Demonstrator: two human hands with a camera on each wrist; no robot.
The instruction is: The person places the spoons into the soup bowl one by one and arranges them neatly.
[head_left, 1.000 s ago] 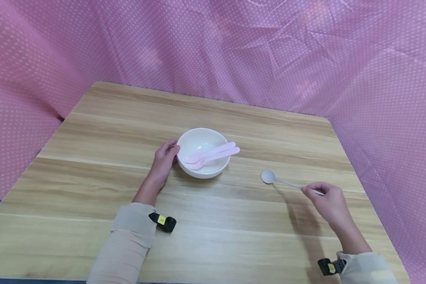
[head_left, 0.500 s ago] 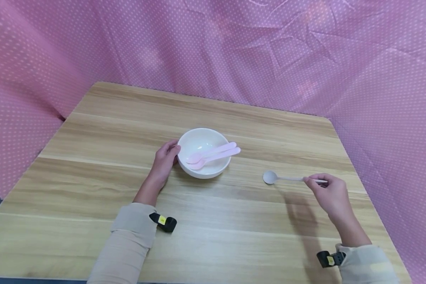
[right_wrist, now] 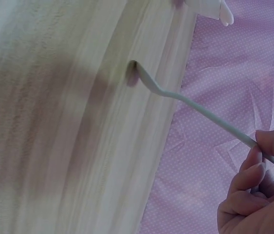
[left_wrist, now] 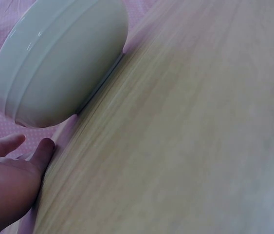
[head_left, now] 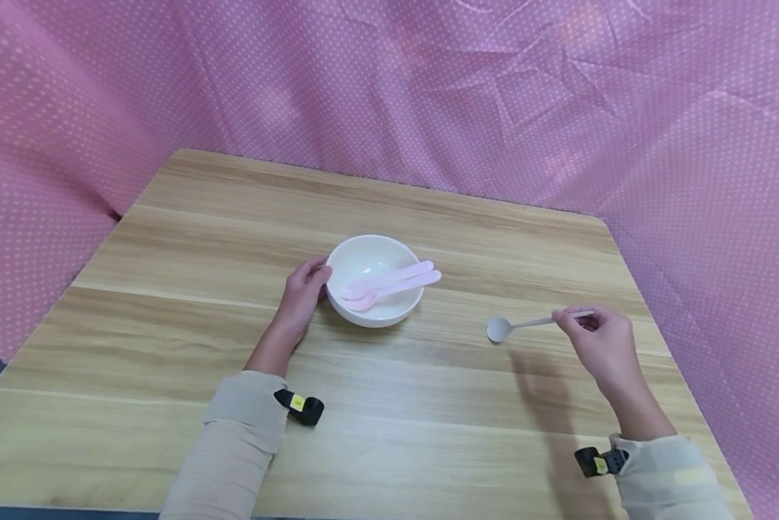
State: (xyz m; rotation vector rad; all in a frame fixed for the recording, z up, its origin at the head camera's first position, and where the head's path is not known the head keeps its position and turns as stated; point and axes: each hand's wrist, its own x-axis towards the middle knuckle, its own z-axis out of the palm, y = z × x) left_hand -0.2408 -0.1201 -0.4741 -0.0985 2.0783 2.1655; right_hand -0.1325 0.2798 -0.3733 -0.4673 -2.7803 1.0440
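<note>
A white bowl (head_left: 398,312) stands upright on the table, with two pink spoons (head_left: 395,283) lying in it and their handles sticking out over the right rim. My left hand (head_left: 300,296) holds the bowl's left side, its thumb at the rim; some fingertips are hidden behind the bowl. In the left wrist view, the hand (left_wrist: 10,180) is low beside the bowl's outer wall (left_wrist: 68,63). To the right, my right hand (head_left: 603,347) pinches the handle end of a long light-grey spoon (head_left: 499,330) between thumb and fingers. That spoon's head points left and down, close to the tabletop.
The wooden table (head_left: 168,347) has a rounded far edge. Pink dotted cloth (head_left: 389,87) hangs behind it and at both sides. Shadows of the right arm and spoon fall on the right half of the tabletop.
My right hand has moved slightly away from me and raised the grey spoon's handle end, so its head now tilts downward and lies slightly farther right. The left hand and bowl look still.
</note>
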